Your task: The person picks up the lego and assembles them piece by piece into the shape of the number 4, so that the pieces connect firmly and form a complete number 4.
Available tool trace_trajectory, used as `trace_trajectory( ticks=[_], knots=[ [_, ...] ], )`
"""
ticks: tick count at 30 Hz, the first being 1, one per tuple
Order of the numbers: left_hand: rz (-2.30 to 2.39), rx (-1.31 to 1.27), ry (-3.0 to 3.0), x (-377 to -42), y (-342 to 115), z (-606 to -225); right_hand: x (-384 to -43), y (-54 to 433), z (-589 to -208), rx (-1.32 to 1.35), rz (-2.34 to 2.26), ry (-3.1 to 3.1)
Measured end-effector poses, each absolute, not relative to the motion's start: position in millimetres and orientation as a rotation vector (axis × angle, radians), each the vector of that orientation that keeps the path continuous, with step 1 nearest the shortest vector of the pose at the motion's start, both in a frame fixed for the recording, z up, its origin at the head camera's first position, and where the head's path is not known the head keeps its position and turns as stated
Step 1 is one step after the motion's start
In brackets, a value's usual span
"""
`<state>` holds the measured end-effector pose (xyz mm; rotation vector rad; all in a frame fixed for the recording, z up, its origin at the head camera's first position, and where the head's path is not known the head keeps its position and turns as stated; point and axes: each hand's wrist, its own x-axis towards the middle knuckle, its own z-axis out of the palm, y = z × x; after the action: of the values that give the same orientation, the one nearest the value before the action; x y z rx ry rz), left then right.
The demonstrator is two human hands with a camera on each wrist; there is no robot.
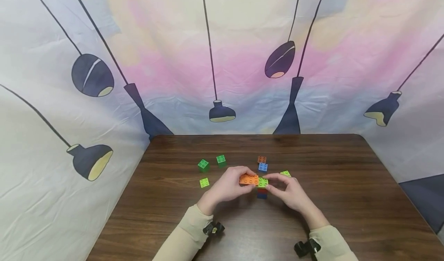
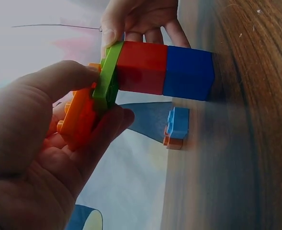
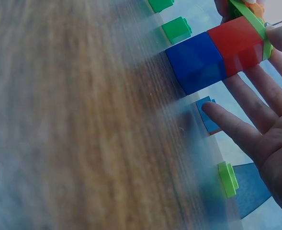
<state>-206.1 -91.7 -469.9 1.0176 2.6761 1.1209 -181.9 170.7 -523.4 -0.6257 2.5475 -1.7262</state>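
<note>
A stack stands upright on the table, with a blue brick (image 2: 188,73) at the bottom and a red brick (image 2: 141,67) above it. A thin lime-green brick (image 1: 262,182) tops the red one. My left hand (image 1: 230,186) pinches an orange brick (image 1: 248,179) between thumb and fingers, against the lime-green brick and reaching out to its left. From the other side, my right hand (image 1: 293,193) holds the lime-green brick with thumb and index finger. Its other fingers (image 3: 253,103) stretch out behind the stack. How far the orange brick is pressed down is hidden.
Two green bricks (image 1: 203,165) and a lime-green brick (image 1: 204,182) lie to the left on the brown table (image 1: 166,214). Behind the stack are a light-blue brick (image 1: 263,167) and a brown-orange brick (image 1: 261,159). Another lime-green brick (image 1: 286,173) lies behind my right hand.
</note>
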Motion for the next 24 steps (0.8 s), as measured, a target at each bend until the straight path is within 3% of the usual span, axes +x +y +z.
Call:
trace_trajectory(
  ticks=[24],
  knots=[
    [1.118,1.131,2.655,-207.6,-95.6,-470.2,-184.1,171.6,-524.6,-0.659,-1.714,2.575]
  ],
)
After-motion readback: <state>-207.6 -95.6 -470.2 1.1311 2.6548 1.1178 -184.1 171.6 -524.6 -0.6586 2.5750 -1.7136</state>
